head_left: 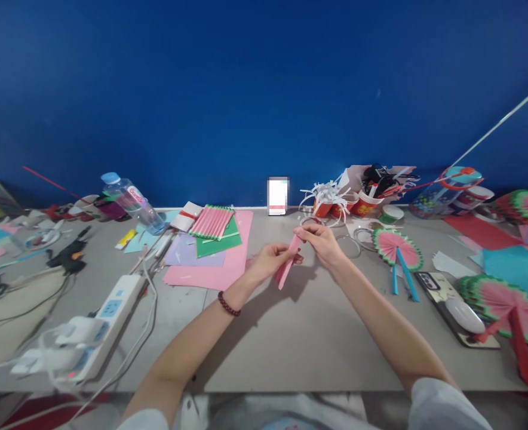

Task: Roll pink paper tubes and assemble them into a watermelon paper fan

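Observation:
Both my hands hold one folded pink paper strip (pixel 285 270) above the middle of the grey table (pixel 291 340). My left hand (pixel 270 260), with a dark red bead bracelet on its wrist, grips the strip's middle. My right hand (pixel 320 239) pinches the strip's upper end. The strip is narrow, pleated shut, and slants down to the left between the two hands.
Pink, green and purple paper sheets (pixel 210 254) with a pleated pink piece lie left of centre, near a water bottle (pixel 132 201). A power strip (pixel 107 319) with cables and a glue gun (pixel 69 254) lie left. Finished watermelon paper fans (pixel 398 248) lie right, beside a phone (pixel 454 307); cups of scraps (pixel 335 203) stand behind.

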Available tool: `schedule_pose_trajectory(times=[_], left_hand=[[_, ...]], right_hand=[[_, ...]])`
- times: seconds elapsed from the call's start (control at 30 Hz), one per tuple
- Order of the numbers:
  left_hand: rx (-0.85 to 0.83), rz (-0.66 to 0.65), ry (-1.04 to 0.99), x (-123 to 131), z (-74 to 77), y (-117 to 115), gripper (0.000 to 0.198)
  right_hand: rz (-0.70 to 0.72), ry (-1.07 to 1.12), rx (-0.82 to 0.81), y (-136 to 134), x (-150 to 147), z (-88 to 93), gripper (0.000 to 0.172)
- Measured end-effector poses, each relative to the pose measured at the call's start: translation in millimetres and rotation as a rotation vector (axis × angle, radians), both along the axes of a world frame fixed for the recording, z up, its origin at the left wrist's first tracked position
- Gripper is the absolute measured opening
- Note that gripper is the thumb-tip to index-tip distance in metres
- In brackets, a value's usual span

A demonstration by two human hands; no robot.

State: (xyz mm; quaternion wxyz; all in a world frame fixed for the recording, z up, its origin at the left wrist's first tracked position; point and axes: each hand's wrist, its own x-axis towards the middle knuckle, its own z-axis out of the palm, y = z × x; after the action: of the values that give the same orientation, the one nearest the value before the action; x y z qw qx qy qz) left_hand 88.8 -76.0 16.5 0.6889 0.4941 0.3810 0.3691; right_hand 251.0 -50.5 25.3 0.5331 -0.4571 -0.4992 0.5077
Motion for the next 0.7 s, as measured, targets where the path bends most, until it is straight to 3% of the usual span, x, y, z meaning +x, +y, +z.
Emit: schedule_pose_trajectory(times=[0.43,0.7], left_hand=[[-0.01,0.001,-0.008,2.7,2.2,-3.0,0.048],[-0.006,0.059,0.003,2.1,4.4,-2.9,0.051]], right_hand=[[-0.03,0.051,-0.025,3.2,-1.4,-6.4,0.018],[0.263,0.16,-0.19,-3.2,-4.8,-3.2,0.033]])
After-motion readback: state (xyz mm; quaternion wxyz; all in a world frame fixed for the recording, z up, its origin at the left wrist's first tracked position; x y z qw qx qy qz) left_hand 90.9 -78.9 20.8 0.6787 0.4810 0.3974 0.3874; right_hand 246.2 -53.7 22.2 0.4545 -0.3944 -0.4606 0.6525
